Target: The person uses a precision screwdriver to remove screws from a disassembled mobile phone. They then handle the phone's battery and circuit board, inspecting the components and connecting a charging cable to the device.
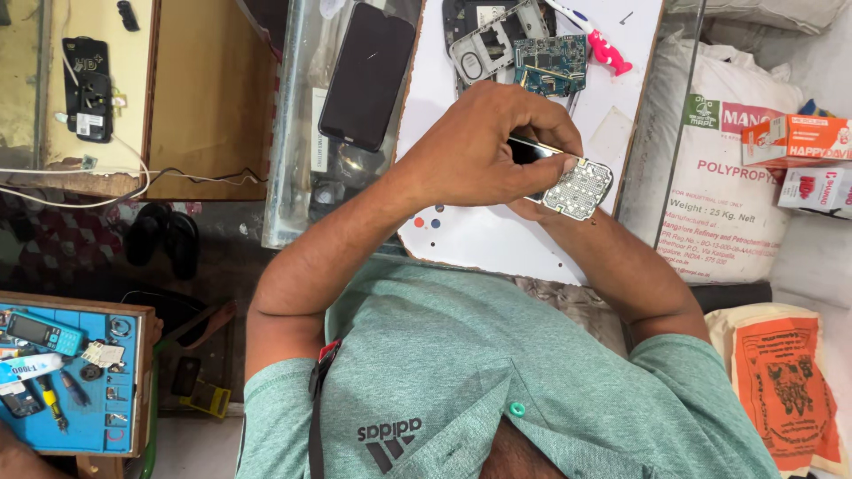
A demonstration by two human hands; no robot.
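Looking down from the head cam here. Bottom left there's a blue tray (133, 372) with compartments, and in it I can make out a teal keypad phone (43, 332), a couple of small screwdrivers (51, 401) and some tiny bits I can't identify.

Up on the counter sits a white board (497, 239) that works as the work surface. On it: a stripped phone frame (486, 40), a green circuit board (550, 64) and a pink-and-white toothbrush (596, 40). A black smartphone (367, 75) lies face up just left of the board on the glass counter (293, 177).

Main thing: a small phone part (572, 184), held above the board's right edge. Its showing face is a pale keypad board covered in a grid of little contact dots, with a dark glossy strip at the top end.

My left hand (484, 151) is curled over the top, fingers pressed together and pinching the dark end. My right hand (532, 208) is mostly hidden underneath; it seems to cradle the part from below, but I can't tell how its fingers sit.

On the right are a white sack (719, 177), an orange box (794, 140) and an orange bag (781, 381).
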